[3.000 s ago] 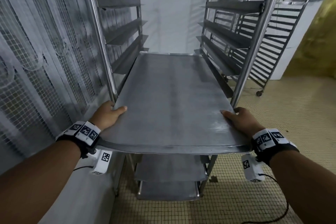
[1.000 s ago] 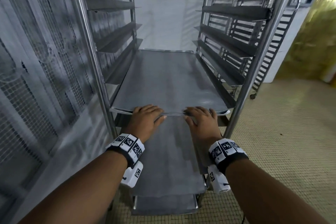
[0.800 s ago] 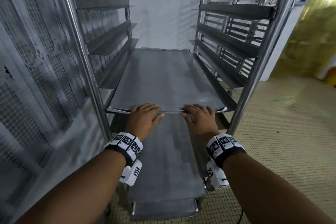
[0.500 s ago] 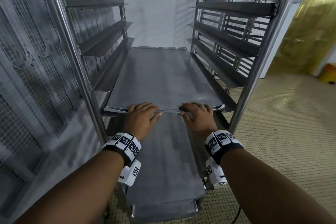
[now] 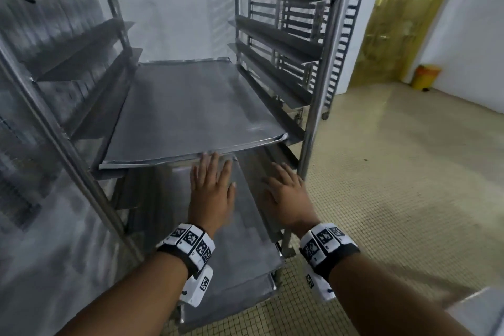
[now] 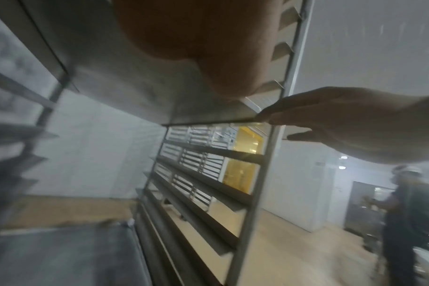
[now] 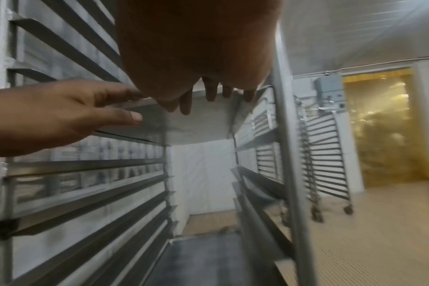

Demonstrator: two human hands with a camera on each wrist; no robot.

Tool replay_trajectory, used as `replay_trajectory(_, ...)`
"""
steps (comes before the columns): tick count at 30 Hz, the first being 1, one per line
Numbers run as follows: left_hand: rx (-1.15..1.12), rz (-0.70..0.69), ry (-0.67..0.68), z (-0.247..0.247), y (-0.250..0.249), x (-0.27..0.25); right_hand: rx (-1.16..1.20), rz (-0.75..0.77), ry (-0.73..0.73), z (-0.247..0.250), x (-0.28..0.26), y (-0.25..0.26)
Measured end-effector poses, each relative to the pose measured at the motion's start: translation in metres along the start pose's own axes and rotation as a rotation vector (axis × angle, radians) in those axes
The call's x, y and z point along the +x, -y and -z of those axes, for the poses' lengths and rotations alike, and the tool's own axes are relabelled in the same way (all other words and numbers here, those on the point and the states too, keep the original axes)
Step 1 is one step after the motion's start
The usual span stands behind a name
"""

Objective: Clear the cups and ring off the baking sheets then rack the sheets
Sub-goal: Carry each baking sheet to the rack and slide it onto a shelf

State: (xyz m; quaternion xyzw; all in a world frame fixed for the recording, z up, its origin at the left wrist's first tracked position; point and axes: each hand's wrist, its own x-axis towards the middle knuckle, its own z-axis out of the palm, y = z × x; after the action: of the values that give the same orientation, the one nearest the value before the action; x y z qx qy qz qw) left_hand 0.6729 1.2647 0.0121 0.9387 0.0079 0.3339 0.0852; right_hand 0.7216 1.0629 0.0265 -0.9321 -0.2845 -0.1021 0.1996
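Observation:
A bare steel baking sheet (image 5: 191, 106) lies flat on the rails of the trolley rack (image 5: 319, 90), pushed well in. My left hand (image 5: 215, 169) is open with straight fingers, and its fingertips (image 5: 210, 157) touch the sheet's front edge. The right wrist view shows this hand (image 7: 61, 116) at the same edge, under the sheet (image 7: 198, 120). My right hand (image 5: 283, 180) is open too, fingers spread. It hovers just below and in front of the sheet's right corner and holds nothing. No cups or ring are in view.
More sheets (image 5: 231, 248) sit on lower rails and jut out toward me. A second empty rack (image 5: 346, 35) stands behind at the right. Beyond it are a yellow strip curtain (image 5: 403, 16) and a yellow bin (image 5: 425, 76). A person (image 6: 409, 212) stands on the tiled floor.
Earlier both hands gripped the sheet's sides, then pushed its front edge inward. Now the sheet sits deeper, my right hand has come off the edge, and the view has swung right.

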Motion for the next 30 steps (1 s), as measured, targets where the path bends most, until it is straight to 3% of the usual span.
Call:
replay_trajectory(3, -0.236, -0.133, 0.078, -0.031, -0.061, -0.011, 0.004, -0.253, 0.037, 0.006, -0.066, -0.050)
replay_trajectory(7, -0.535, -0.190, 0.375, -0.059, -0.171, -0.028, -0.001, -0.634, 0.011, 0.033, -0.182, -0.119)
replay_trajectory(10, -0.622, -0.287, 0.605, -0.076, -0.261, -0.050, -0.027, -0.874, -0.059, 0.069, -0.280, -0.158)
replay_trajectory(15, -0.706, -0.514, 0.827, -0.079, -0.414, -0.108, -0.058, -1.214, -0.254, 0.132, -0.439, -0.190)
replay_trajectory(23, -0.824, -0.723, 1.070, -0.045, -0.616, -0.224, -0.109, -1.526, -0.414, 0.206, -0.651, -0.209)
replay_trajectory(30, -0.766, -0.792, 1.240, -0.024, -0.720, -0.309, -0.049, -1.725, -0.350, 0.236, -0.786, -0.224)
